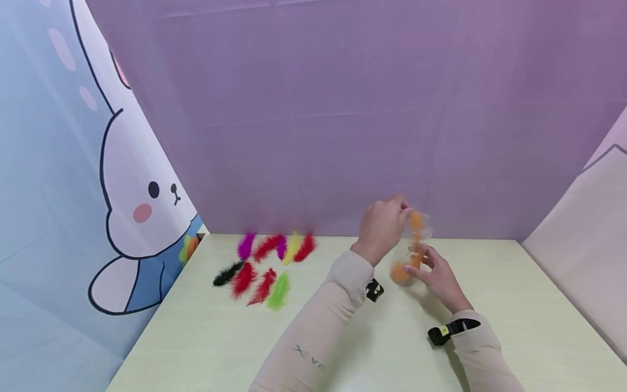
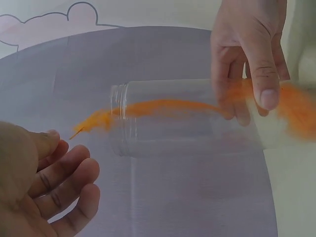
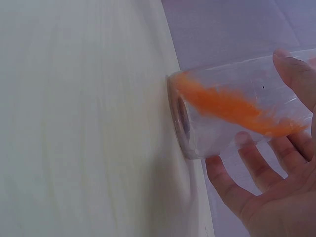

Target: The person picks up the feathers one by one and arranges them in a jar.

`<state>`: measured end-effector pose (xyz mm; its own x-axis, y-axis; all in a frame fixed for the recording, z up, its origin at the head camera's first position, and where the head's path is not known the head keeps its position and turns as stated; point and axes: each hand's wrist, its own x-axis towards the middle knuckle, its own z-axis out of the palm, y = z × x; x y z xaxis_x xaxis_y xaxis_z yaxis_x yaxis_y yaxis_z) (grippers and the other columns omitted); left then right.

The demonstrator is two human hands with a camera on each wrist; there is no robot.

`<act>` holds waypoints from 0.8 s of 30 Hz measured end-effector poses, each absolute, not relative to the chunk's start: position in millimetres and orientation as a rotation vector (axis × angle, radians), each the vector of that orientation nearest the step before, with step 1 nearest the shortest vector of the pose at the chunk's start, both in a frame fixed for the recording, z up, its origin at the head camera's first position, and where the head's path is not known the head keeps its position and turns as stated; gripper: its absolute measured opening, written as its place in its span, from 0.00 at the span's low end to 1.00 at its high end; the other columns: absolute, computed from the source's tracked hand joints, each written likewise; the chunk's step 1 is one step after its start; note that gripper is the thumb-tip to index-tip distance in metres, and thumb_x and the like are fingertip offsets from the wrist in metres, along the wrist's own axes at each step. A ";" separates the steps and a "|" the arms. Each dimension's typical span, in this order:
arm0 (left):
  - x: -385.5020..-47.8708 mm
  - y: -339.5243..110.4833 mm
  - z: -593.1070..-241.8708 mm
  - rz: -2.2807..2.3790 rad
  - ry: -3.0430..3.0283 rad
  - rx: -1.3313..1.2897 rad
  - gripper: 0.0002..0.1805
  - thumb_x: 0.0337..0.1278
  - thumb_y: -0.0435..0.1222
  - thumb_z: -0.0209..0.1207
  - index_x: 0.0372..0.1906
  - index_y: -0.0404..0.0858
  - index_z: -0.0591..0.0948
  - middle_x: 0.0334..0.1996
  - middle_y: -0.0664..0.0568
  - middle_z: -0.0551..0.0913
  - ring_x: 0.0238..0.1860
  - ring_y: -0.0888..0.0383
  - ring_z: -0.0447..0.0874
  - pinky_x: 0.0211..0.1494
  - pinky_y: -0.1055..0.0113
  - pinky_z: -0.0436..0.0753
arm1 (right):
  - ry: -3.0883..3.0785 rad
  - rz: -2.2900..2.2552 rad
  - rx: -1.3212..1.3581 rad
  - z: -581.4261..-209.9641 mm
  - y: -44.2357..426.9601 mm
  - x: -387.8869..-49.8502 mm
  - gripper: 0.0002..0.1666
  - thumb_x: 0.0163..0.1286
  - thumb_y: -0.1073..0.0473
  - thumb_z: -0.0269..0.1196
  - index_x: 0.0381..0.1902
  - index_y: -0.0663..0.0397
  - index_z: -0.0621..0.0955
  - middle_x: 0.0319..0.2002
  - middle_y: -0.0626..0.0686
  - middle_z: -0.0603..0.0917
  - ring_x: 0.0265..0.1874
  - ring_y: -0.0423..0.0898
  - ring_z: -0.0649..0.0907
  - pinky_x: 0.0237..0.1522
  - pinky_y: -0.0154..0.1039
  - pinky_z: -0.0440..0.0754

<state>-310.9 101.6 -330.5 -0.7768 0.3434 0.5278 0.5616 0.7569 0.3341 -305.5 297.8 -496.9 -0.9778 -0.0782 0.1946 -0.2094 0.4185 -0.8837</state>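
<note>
A clear plastic jar (image 1: pixel 422 233) stands with its open mouth up and its base at the table top. Orange feather plumage (image 3: pixel 217 106) lies inside it along the wall. My right hand (image 1: pixel 439 275) grips the jar's lower half, thumb on one side and fingers on the other. At the mouth, an orange feather (image 2: pixel 96 122) sticks out past the threaded rim. My left hand (image 1: pixel 384 226) has thumb and forefinger pinched at its quill end, the other fingers loosely bent. Whether the orange inside is one feather or two I cannot tell.
On the table's left lie several loose feathers: a black one (image 1: pixel 228 274), a lime green one (image 1: pixel 278 292), a yellow one (image 1: pixel 292 248), plus red and purple ones. A purple cloth (image 1: pixel 313 120) hangs behind the table (image 1: pixel 514 305). A rabbit-print cloth (image 1: pixel 132 228) hangs at left.
</note>
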 end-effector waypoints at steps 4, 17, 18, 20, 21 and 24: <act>-312.0 100.3 -332.8 -0.695 -2.511 -0.703 0.12 0.77 0.47 0.53 0.47 0.47 0.84 0.29 0.61 0.85 0.21 0.67 0.72 0.24 0.77 0.68 | -2.536 1.630 0.255 -495.8 297.5 -304.2 0.41 0.69 0.48 0.70 0.74 0.51 0.67 0.71 0.58 0.72 0.72 0.64 0.70 0.63 0.62 0.74; -313.3 98.0 -340.3 -0.669 -2.547 -0.688 0.13 0.76 0.50 0.54 0.45 0.49 0.85 0.29 0.62 0.85 0.21 0.70 0.73 0.23 0.78 0.68 | -2.555 1.639 0.224 -495.9 298.5 -305.3 0.44 0.68 0.47 0.70 0.76 0.52 0.65 0.73 0.61 0.69 0.73 0.67 0.68 0.66 0.69 0.71; -313.4 99.2 -340.8 -0.668 -2.547 -0.691 0.13 0.76 0.50 0.54 0.45 0.49 0.85 0.29 0.62 0.85 0.21 0.70 0.73 0.23 0.79 0.68 | -2.556 1.636 0.221 -496.3 298.6 -305.7 0.45 0.68 0.47 0.70 0.76 0.52 0.64 0.74 0.61 0.69 0.73 0.67 0.68 0.66 0.69 0.71; -313.7 101.8 -341.9 -0.653 -2.545 -0.699 0.13 0.76 0.50 0.54 0.45 0.49 0.85 0.29 0.63 0.85 0.21 0.70 0.72 0.22 0.78 0.67 | -2.556 1.638 0.216 -496.7 298.5 -306.2 0.46 0.68 0.47 0.70 0.76 0.53 0.64 0.74 0.62 0.68 0.73 0.68 0.68 0.66 0.70 0.70; -313.9 103.0 -342.5 -0.649 -2.544 -0.703 0.14 0.76 0.50 0.54 0.44 0.49 0.86 0.29 0.63 0.85 0.20 0.70 0.72 0.22 0.78 0.67 | -2.557 1.637 0.214 -497.0 298.4 -306.5 0.46 0.68 0.46 0.70 0.77 0.53 0.63 0.75 0.63 0.67 0.73 0.68 0.68 0.66 0.71 0.69; -315.4 106.6 -345.1 -0.620 -2.541 -0.711 0.13 0.76 0.50 0.54 0.44 0.50 0.86 0.29 0.64 0.85 0.20 0.70 0.72 0.21 0.78 0.67 | -2.557 1.630 0.213 -497.8 297.8 -307.6 0.47 0.68 0.46 0.70 0.77 0.53 0.63 0.75 0.63 0.67 0.72 0.69 0.68 0.66 0.71 0.69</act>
<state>-315.4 106.6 -345.1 -0.7772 0.3739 0.5061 0.5650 0.7687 0.2997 -307.6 297.8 -497.8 -0.9850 -0.0633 0.1606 -0.1723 0.4168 -0.8925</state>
